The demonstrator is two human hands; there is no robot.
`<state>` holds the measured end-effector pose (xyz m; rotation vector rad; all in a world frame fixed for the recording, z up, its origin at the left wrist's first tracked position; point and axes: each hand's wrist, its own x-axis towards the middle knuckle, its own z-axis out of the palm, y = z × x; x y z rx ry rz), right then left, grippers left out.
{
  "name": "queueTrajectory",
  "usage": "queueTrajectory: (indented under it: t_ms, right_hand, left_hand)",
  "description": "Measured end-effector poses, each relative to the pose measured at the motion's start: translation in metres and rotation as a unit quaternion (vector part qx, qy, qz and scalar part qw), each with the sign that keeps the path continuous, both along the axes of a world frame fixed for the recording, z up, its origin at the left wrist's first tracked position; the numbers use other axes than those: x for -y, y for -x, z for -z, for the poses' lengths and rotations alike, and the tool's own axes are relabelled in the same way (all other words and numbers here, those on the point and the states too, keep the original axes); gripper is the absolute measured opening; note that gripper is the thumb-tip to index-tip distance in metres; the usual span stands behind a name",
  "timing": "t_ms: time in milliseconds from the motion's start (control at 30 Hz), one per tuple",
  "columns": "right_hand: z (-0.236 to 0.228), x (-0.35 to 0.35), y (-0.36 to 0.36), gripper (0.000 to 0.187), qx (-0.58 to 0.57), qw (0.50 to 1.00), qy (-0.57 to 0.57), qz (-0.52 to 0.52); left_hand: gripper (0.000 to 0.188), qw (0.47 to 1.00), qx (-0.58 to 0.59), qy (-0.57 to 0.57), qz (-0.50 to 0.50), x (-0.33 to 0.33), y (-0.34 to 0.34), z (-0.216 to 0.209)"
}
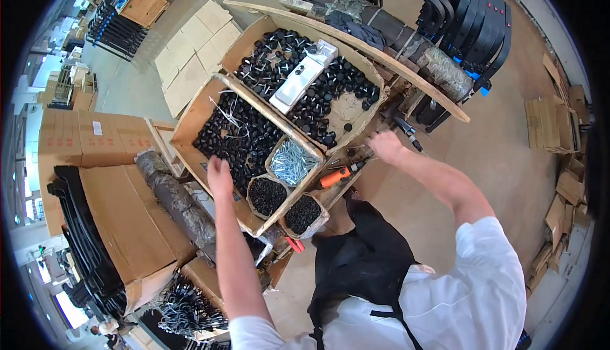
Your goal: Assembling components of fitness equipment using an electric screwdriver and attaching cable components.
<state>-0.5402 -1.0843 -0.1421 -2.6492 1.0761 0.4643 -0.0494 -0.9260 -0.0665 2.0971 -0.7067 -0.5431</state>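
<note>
My left hand (220, 176) is at the near left of an open box of small black plastic caps (244, 135). Its fingers are drawn together, and whatever they may hold is hidden. My right hand (386, 147) is curled closed at the bench's right side, beside a black power tool (406, 131). I cannot make out anything in those fingers. Between my hands sit a small box of silver screws (293, 162) and two small boxes of black screws, one (266, 196) left of the other (302, 214). An orange-handled tool (335, 177) lies near the bench's right edge.
Behind the caps, another carton holds black round-headed feet (273, 64) and a white metal box (304, 75). A wrapped roll (375, 22) and black frames (467, 26) stand beyond. Cartons (127, 216) and a bundle of black hooks (187, 308) are on the left.
</note>
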Motion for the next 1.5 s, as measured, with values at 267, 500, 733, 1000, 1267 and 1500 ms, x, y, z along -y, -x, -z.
queueTrajectory:
  t_ms: [267,500,733,1000,1267,1500]
  right_hand:
    - [0.050,0.055,0.000,0.022,-0.104,0.988,0.024,-0.107]
    - [-0.007,0.012,0.078,0.022,0.100,0.990,-0.035,0.095]
    - [-0.148,0.040,0.277,0.029,0.344,0.847,0.058,0.400]
    - [-0.217,0.207,0.389,0.055,0.419,0.741,0.113,0.512]
    - [-0.205,0.207,0.450,0.049,0.463,0.778,0.045,0.422]
    - [-0.148,0.169,0.569,0.028,0.653,0.625,-0.147,0.402]
  left_hand:
    - [0.024,0.987,-0.083,0.115,-0.073,-0.123,0.191,-0.060]
    - [0.023,0.975,-0.175,0.124,-0.059,-0.161,0.308,-0.064]
    - [0.021,0.968,-0.204,0.117,0.091,-0.109,0.397,-0.039]
    - [0.025,0.937,-0.175,0.049,0.299,0.014,0.540,-0.088]
    - [0.026,0.898,-0.054,0.117,0.420,0.220,0.706,-0.157]
    - [0.054,0.857,-0.023,-0.069,0.510,0.383,0.929,-0.222]
